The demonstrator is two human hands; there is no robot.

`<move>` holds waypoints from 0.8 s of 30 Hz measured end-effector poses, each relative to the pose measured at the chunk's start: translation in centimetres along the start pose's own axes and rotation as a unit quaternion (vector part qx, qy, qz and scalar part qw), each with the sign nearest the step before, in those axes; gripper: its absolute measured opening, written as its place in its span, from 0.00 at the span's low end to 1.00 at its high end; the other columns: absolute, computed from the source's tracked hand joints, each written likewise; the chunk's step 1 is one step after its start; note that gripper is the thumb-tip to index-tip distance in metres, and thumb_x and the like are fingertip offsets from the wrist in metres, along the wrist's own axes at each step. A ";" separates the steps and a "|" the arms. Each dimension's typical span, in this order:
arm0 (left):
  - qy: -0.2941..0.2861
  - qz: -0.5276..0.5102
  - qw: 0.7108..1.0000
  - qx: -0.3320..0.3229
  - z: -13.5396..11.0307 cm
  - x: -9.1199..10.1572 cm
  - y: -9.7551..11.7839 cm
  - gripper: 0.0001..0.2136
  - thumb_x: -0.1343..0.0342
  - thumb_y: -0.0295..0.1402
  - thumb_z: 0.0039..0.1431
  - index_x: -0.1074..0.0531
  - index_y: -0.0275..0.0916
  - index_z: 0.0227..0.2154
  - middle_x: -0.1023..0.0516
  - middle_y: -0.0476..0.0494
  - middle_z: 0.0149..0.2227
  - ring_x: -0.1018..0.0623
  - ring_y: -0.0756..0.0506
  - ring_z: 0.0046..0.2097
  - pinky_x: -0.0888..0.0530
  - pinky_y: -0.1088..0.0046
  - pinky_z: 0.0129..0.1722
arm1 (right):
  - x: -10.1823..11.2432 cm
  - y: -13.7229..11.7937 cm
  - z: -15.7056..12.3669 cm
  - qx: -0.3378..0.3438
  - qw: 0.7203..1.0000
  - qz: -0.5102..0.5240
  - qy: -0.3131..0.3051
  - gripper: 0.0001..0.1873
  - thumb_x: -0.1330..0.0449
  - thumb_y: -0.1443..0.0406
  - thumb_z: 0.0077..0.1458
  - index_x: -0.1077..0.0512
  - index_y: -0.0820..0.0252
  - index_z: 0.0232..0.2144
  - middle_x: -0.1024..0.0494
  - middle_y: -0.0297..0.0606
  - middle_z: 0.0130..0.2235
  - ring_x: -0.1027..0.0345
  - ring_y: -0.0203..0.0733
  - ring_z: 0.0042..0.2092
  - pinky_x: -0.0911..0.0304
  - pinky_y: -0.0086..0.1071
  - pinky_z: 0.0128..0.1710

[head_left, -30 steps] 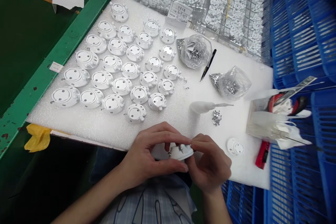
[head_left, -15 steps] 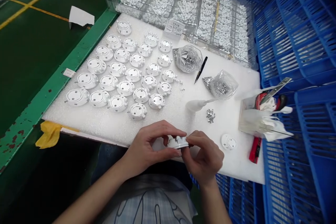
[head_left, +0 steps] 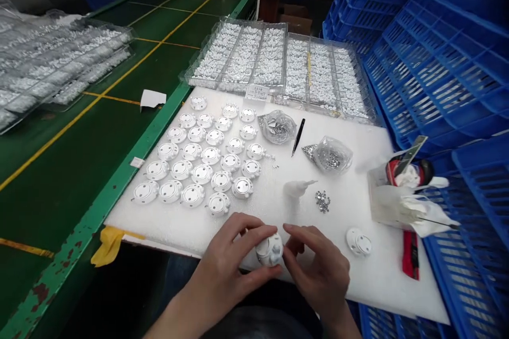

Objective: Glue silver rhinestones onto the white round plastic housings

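White worktop (head_left: pixel 345 196) bears round pieces (head_left: pixel 202 173). Left hand (head_left: pixel 227 259) holds a white piece (head_left: pixel 269 250); right hand's (head_left: pixel 323 267) grip is parted, just beside it.

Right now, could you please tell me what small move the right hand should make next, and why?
Perhaps bring the right hand in to steady the white piece: the left hand holds it, and the right thumb and forefinger are parted close beside it.
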State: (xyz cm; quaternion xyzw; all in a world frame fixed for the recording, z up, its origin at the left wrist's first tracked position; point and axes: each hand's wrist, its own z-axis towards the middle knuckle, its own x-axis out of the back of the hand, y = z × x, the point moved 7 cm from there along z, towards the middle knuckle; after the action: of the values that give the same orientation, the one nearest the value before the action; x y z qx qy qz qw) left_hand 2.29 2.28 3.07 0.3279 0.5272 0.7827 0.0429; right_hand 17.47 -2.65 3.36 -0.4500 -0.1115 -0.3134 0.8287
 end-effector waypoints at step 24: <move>-0.033 0.333 0.942 -0.004 -0.7 0.9 -1.0 0.19 0.35 0.28 0.63 0.30 0.41 0.56 0.20 0.39 0.49 0.30 0.35 0.50 0.30 0.57 0.47 | 0.3 1.1 -0.1 -0.058 0.998 0.011 0.024 0.12 0.40 0.75 0.61 0.23 0.56 0.42 0.21 0.31 0.29 0.29 0.32 0.27 0.34 0.26 0.27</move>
State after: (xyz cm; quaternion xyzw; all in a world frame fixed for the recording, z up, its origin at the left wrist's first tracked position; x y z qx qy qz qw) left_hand 0.95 2.52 2.46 0.5106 0.3829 0.7430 -0.2016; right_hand 18.35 -2.39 2.73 -0.4911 -0.0683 -0.3211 0.8069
